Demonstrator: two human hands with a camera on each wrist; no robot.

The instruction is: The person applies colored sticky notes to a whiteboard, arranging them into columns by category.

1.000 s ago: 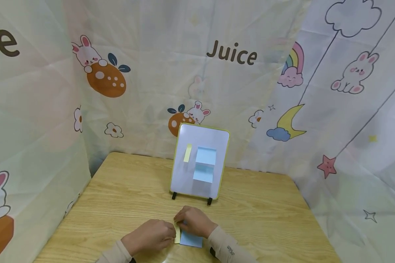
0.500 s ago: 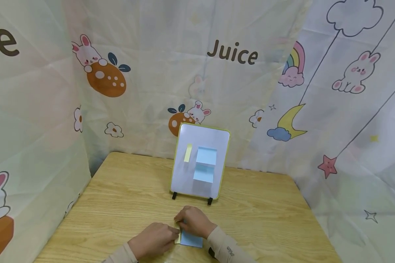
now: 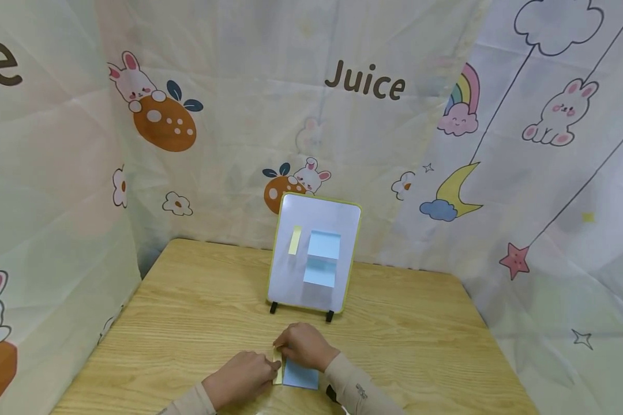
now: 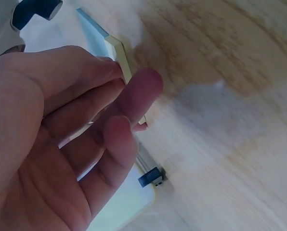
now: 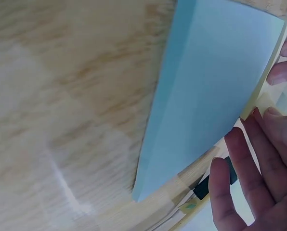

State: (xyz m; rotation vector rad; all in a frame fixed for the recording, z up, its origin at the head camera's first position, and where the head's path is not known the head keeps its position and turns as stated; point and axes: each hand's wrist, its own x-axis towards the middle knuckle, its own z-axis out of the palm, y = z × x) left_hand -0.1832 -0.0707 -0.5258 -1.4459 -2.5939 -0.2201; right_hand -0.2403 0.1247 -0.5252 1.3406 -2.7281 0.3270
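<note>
A narrow pad of yellow sticky notes (image 3: 277, 377) lies on the table along the left side of a wider light-blue sticky note pad (image 3: 301, 377). My left hand (image 3: 241, 377) grips the yellow pad from the left, with thumb and fingertips at its edge in the left wrist view. At the far end, my right hand (image 3: 306, 346) reaches over the blue pad. Its thumb and fingertips pinch the end of a yellow note (image 5: 263, 102), which bends up in the right wrist view. The remaining right fingers extend beside the blue pad's end.
Behind the hands, a small whiteboard (image 3: 316, 214) with a yellow-green rim leans on black feet (image 3: 273, 308). It carries one yellow strip (image 3: 294, 240), an upper blue note (image 3: 324, 245) and a lower blue note (image 3: 320, 274). Printed curtains (image 3: 228, 115) surround the wooden table (image 3: 420, 334).
My left hand has shifted slightly right, its index finger now extended against the yellow pad. The right hand keeps nearly the same place at the pad's far end.
</note>
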